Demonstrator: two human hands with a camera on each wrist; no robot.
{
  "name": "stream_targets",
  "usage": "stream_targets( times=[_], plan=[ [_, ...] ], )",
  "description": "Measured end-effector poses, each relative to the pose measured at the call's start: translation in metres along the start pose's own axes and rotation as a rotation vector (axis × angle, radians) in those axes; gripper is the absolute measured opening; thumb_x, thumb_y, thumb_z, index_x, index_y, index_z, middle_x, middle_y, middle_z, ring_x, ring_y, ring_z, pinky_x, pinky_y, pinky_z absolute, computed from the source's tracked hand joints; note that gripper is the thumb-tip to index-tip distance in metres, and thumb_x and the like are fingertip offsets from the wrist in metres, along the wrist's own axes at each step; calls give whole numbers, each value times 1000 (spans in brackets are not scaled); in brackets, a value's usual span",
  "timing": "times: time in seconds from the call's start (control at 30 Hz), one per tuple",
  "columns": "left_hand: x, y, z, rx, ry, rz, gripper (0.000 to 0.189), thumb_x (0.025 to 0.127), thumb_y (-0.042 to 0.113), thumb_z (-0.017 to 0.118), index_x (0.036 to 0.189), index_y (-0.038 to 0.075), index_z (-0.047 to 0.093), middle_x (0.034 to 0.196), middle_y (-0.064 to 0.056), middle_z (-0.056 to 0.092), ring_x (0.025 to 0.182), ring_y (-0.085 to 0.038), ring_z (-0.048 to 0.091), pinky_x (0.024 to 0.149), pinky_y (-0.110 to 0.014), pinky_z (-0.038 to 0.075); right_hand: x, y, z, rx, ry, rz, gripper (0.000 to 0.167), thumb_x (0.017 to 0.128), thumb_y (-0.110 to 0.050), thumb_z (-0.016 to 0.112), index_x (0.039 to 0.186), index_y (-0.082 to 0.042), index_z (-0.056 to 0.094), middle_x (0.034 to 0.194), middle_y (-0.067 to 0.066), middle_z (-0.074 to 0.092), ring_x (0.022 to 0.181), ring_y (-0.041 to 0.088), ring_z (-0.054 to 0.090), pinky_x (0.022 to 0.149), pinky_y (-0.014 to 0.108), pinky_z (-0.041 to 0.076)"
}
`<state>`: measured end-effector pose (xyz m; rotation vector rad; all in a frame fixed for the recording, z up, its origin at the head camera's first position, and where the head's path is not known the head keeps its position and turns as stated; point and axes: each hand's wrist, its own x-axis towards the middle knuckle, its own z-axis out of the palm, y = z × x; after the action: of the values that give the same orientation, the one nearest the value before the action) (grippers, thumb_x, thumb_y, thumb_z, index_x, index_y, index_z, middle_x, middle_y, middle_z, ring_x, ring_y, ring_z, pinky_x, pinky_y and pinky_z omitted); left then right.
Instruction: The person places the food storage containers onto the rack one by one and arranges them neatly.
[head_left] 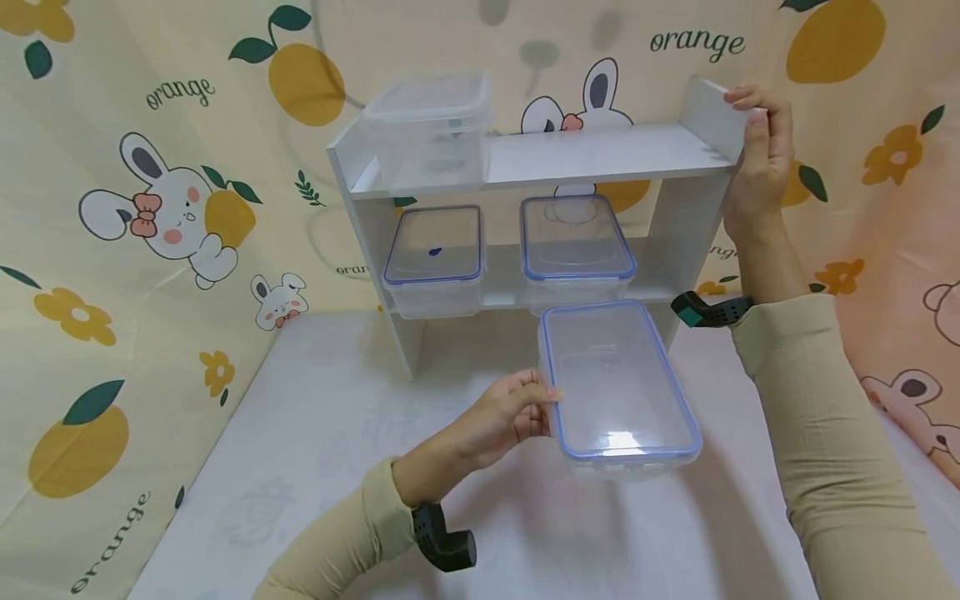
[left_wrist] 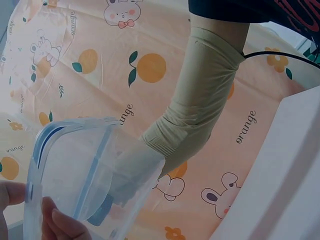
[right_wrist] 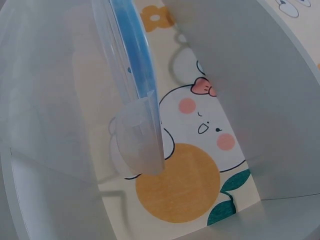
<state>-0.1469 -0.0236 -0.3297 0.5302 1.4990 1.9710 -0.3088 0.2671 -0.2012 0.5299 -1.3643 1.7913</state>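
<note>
My left hand [head_left: 517, 412] pinches the left edge of a clear plastic food container [head_left: 618, 375] with a blue-rimmed lid, held in front of the shelf unit. Its fingers [left_wrist: 67, 225] and the container's clear wall [left_wrist: 132, 185] fill the lower left of the left wrist view. My right hand [head_left: 761, 167] grips the top of the right side panel [head_left: 712, 121] of the white shelf unit [head_left: 600, 157]. Two more blue-rimmed containers, one left [head_left: 433, 246] and one right [head_left: 577, 242], stand on the middle shelf. The right one is just behind the held container.
A larger clear container [head_left: 427, 133] with a whitish lid sits on the top shelf at the left. The unit stands on a white tabletop [head_left: 337, 433]. Behind it hangs a cloth [head_left: 300, 175] printed with rabbits and oranges.
</note>
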Motion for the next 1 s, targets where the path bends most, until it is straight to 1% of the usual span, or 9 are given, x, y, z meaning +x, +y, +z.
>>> stream_targets(
  times=[0.07, 0.23, 0.47, 0.6, 0.7, 0.83, 0.87, 0.93, 1.0],
  plan=[
    [1, 1, 1, -10, 7, 5, 38, 86, 26, 54, 113, 0, 46, 86, 9, 60, 71, -4, 55, 73, -17, 53, -1, -3, 1, 6, 3, 30, 21, 99, -7, 36, 99, -12, 56, 114, -1, 58, 129, 14, 42, 117, 22, 18],
    [2, 4, 2, -22, 8, 22, 32, 86, 25, 55, 109, 3, 48, 86, 9, 61, 72, -5, 55, 72, -17, 53, -2, -3, 0, 0, -5, 29, 20, 99, -8, 36, 100, -12, 56, 115, -1, 58, 131, 15, 41, 117, 22, 18],
    [3, 11, 0, 22, 4, 52, 43, 86, 30, 56, 115, 0, 46, 90, 8, 62, 74, -6, 56, 75, -17, 54, -1, 4, -2, -39, -19, -70, 21, 99, -8, 37, 102, -13, 57, 116, 2, 59, 130, 20, 42, 118, 26, 19],
    [3, 17, -1, 16, 23, 69, 38, 87, 27, 53, 112, -1, 47, 88, 8, 62, 74, -6, 56, 74, -18, 53, -1, 5, -2, -41, -24, -97, 21, 99, -9, 38, 101, -13, 58, 116, 3, 60, 130, 21, 42, 117, 26, 20],
    [4, 21, -2, 14, 39, 89, 34, 86, 27, 52, 109, 2, 49, 87, 9, 62, 73, -6, 56, 73, -18, 53, -1, 5, -2, -40, -27, -94, 21, 99, -8, 38, 101, -14, 58, 116, 2, 60, 130, 21, 42, 117, 26, 20],
    [5, 26, -2, 17, 51, 107, 34, 85, 30, 53, 108, 5, 49, 89, 9, 63, 73, -6, 55, 74, -18, 53, 0, 4, -3, -15, -7, -28, 21, 99, -8, 37, 101, -13, 57, 116, 1, 59, 131, 17, 42, 117, 24, 19],
    [5, 27, -2, 18, 54, 109, 34, 85, 31, 54, 108, 6, 49, 89, 9, 63, 73, -6, 56, 74, -18, 53, 1, 4, -3, -13, -4, -24, 21, 99, -8, 37, 101, -13, 57, 116, 1, 59, 131, 17, 42, 117, 24, 19],
    [5, 31, -3, 18, 53, 121, 37, 85, 33, 56, 108, 5, 49, 90, 9, 63, 74, -6, 56, 74, -18, 54, 1, 5, -2, -11, 1, -26, 21, 99, -8, 37, 101, -13, 57, 115, 1, 59, 130, 17, 42, 117, 24, 19],
    [5, 35, -3, 16, 55, 129, 38, 84, 34, 58, 107, 5, 49, 89, 8, 63, 73, -6, 56, 74, -18, 53, 1, 6, -2, -22, -3, -61, 21, 99, -8, 37, 101, -13, 57, 115, 2, 59, 130, 18, 43, 117, 25, 20]
  ],
)
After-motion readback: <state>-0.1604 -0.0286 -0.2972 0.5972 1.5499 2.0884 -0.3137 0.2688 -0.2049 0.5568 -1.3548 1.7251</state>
